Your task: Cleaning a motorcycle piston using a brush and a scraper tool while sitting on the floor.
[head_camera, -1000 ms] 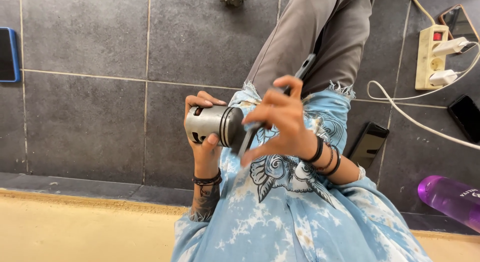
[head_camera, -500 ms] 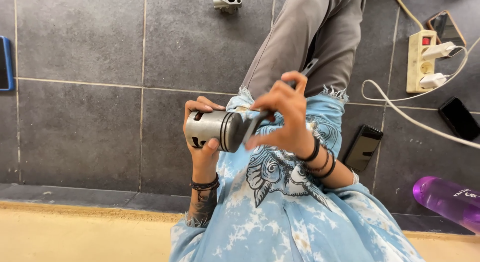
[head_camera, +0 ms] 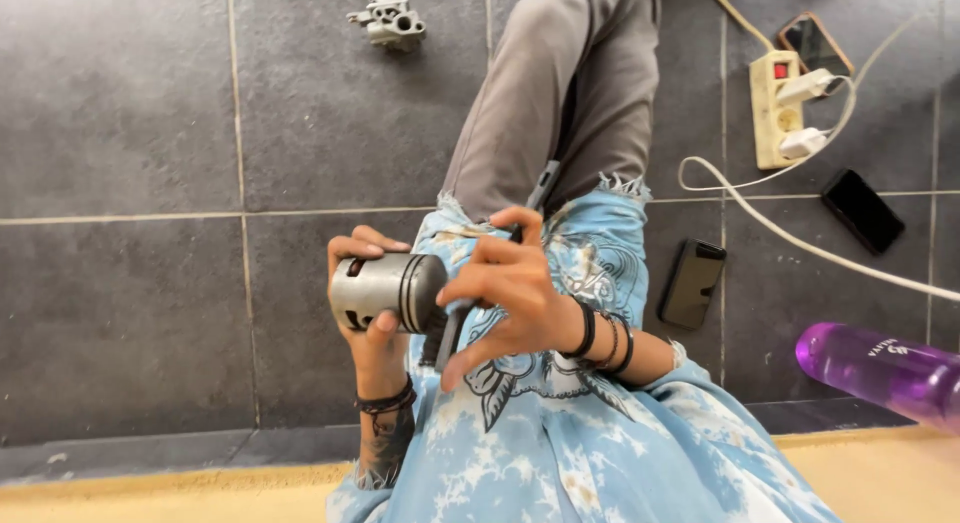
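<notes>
A: Largest first?
B: Grey tile floor (head_camera: 130, 133). Purple bottle (head_camera: 880, 371) at right edge. Power strip (head_camera: 775, 108) top right, 2 plugs in. 3 phones near it.
A: Hands?
B: Left hand (head_camera: 370, 318) clamped round metal piston (head_camera: 388, 291), held over the lap. Right hand (head_camera: 510, 288) closed on a thin dark tool (head_camera: 447, 335), touching the piston's end.
A: Smallest?
B: Metal part (head_camera: 390, 21) on floor, top.

A small grey metal casting (head_camera: 390, 20) lay on the dark tiled floor (head_camera: 120, 113) at twelve o'clock. At two o'clock a cream power strip (head_camera: 777, 111) held two white plugs, with a phone (head_camera: 816, 44) just above it and a white cable (head_camera: 800, 238) trailing away. Two black phones (head_camera: 862, 211) (head_camera: 692, 283) lay at three o'clock. A purple bottle (head_camera: 885, 373) lay at four o'clock.
</notes>
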